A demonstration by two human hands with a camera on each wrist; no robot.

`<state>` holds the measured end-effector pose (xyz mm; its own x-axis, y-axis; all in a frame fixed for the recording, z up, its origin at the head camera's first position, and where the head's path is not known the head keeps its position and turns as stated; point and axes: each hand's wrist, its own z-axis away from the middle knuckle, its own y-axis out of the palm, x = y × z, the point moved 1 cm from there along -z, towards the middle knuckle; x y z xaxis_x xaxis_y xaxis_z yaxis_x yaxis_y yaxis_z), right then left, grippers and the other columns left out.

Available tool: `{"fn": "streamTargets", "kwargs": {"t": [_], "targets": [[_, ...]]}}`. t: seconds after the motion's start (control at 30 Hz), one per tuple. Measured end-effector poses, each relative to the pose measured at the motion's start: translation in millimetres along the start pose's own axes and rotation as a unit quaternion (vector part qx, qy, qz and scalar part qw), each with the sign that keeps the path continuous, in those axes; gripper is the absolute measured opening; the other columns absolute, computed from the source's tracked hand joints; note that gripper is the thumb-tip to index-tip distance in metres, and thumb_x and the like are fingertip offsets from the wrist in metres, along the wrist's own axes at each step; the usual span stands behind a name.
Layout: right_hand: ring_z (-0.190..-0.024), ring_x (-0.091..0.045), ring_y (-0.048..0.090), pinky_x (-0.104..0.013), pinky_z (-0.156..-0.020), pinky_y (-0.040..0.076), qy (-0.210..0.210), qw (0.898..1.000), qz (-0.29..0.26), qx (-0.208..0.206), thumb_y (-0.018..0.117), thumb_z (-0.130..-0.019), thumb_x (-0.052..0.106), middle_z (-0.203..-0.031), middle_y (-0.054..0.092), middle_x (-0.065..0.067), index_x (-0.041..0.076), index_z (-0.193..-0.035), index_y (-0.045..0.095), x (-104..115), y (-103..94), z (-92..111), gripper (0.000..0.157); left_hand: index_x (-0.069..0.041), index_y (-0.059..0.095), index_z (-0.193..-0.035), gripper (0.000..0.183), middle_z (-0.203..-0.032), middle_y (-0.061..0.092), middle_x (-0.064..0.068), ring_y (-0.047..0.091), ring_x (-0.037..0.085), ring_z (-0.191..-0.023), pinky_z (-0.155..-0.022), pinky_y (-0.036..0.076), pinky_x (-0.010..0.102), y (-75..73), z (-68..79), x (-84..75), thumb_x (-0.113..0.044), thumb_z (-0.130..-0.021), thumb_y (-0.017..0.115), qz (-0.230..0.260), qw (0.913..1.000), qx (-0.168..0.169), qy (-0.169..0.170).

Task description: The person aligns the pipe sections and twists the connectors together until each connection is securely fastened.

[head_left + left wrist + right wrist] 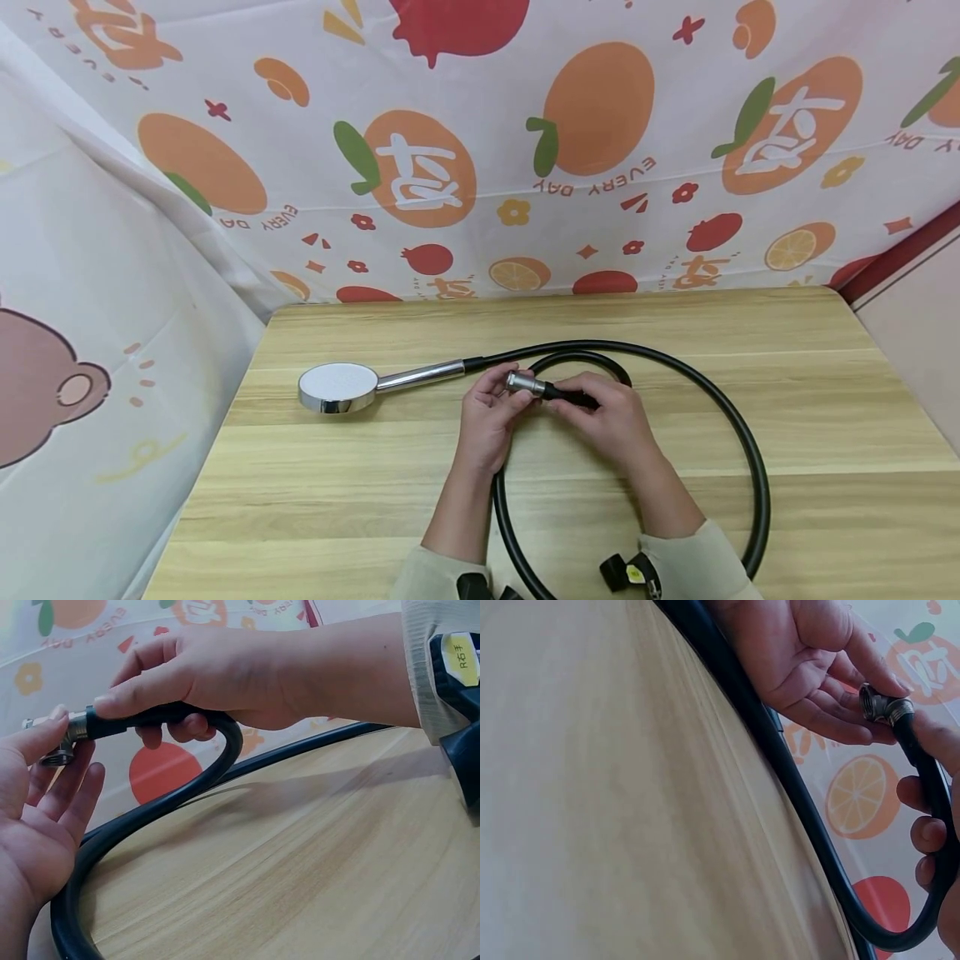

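Observation:
A black shower hose [761, 492] lies looped on the table. One end joins the chrome handle of a round shower head [339, 388], which rests at the left with its pale face up. The other end is raised and carries a silver metal elbow fitting [889, 709] with a threaded side opening. My left hand [483, 425] pinches the fitting between thumb and fingers, palm turned up. Close beside it, my right hand [618, 421] grips the black hose end, thumb on top near the metal in the left wrist view. The hose passes by my left wrist.
Light wood covers the table [337, 500]. Behind it hangs a white cloth [495, 92] printed with fruit, and another pale cloth [90, 275] falls at the left. Cameras are strapped to both wrists over the sleeves.

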<state>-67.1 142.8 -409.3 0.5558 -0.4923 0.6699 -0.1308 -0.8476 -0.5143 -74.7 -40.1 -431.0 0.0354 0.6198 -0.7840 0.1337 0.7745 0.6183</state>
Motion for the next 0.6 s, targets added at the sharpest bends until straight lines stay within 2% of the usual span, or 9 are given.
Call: {"fn": "streamTargets", "kwargs": {"t": [0.13,0.37,0.6], "targets": [[-0.081,-0.009,0.067,-0.018,-0.067,0.052,-0.002,1.000,0.005,0.007,0.087,-0.074,0.014,-0.094,0.075,0.005,0.017,-0.097,0.074,0.3,-0.7,0.0,0.026,-0.017,0.069,-0.109,0.034,-0.105,0.073,0.001,0.069,0.011,-0.094,-0.084,0.060,0.028,-0.2,-0.1,0.6,0.002,-0.081,0.075,-0.003,1.0000,-0.003,-0.002],[-0.085,-0.011,0.070,-0.021,-0.071,0.055,-0.001,1.000,-0.008,0.006,0.085,-0.077,0.013,-0.095,0.075,0.005,0.017,-0.099,0.075,-0.8,0.1,-0.3,0.025,-0.017,0.069,-0.110,0.035,-0.107,0.072,0.001,0.069,0.012,-0.095,-0.084,0.061,0.028,-0.7,-0.2,0.0,0.006,-0.083,0.072,-0.001,1.0000,-0.001,-0.002],[-0.080,-0.009,0.068,-0.022,-0.065,0.053,-0.001,1.000,0.007,0.010,0.082,-0.080,0.015,-0.092,0.075,0.005,0.016,-0.104,0.076,-1.0,-1.1,-0.6,0.025,-0.010,0.066,-0.114,0.036,-0.108,0.072,0.003,0.069,0.013,-0.096,-0.083,0.061,0.029,0.0,0.0,-0.1,0.004,-0.082,0.074,0.001,1.0000,0.003,0.002]]}}
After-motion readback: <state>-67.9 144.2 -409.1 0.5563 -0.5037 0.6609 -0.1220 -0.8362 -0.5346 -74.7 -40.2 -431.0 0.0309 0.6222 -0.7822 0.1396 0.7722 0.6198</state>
